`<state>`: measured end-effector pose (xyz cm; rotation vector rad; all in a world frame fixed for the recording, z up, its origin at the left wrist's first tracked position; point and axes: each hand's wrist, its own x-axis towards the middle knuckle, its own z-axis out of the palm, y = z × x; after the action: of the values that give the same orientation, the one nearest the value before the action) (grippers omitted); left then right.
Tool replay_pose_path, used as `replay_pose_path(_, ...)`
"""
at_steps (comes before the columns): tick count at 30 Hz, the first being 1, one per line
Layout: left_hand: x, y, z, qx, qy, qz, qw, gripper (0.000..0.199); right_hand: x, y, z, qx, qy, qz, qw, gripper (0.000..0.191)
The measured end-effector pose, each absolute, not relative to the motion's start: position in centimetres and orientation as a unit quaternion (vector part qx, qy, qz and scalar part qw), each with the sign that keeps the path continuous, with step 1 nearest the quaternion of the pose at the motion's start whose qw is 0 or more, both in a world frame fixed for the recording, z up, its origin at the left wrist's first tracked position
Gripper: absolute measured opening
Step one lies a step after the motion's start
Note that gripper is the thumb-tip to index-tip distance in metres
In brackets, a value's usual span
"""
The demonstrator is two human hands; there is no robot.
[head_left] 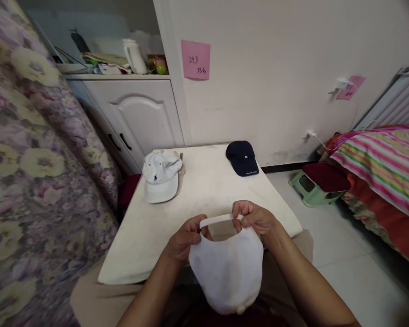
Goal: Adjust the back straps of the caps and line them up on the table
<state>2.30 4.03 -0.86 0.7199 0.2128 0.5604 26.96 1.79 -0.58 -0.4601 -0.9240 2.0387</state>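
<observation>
A white baseball cap (228, 263) hangs between my two hands over the near edge of the table, its back strap (216, 220) uppermost. My left hand (188, 236) pinches the cap at the left end of the strap. At the strap's right end, my right hand (254, 217) grips it between thumb and fingers. On the table's left side lies a pale cap (161, 175) with a small dark emblem, overlapping a beige item behind it. A navy cap (241, 158) with small white lettering rests near the far right corner.
The white-covered table (204, 190) stands against the wall. A floral curtain (37, 181) hangs at left beside a white cabinet (139, 109). To the right are a green stool (310, 188) with a dark red top and a bed with a striped cover (388, 159).
</observation>
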Motion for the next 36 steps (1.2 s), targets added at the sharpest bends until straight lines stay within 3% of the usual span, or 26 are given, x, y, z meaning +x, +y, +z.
replay_pose_path(9, 2.5, 4.0, -1.7, 0.332, 0.066, 0.283, 0.897, 0.03, 26.6, 1.3, -1.5, -0.164, -0.337, 0.816, 0.44, 0.037)
replay_pose_path(14, 2.5, 3.8, -1.5, 0.325, 0.064, 0.282, 0.9, 0.026, 26.8, 1.1, -1.8, -0.144, -0.343, 0.836, 0.403, 0.045)
replay_pose_path(28, 2.4, 3.7, -2.0, 0.315, 0.079, 0.292, 0.9, 0.027, 26.2, 0.6, -1.8, -0.146, -0.317, 0.825, 0.445, 0.033)
replay_pose_path(36, 2.5, 3.8, -2.4, 0.311, 0.081, 0.299, 0.899, 0.026, 26.7, 0.9, -2.4, -0.146, -0.332, 0.84, 0.404, 0.041)
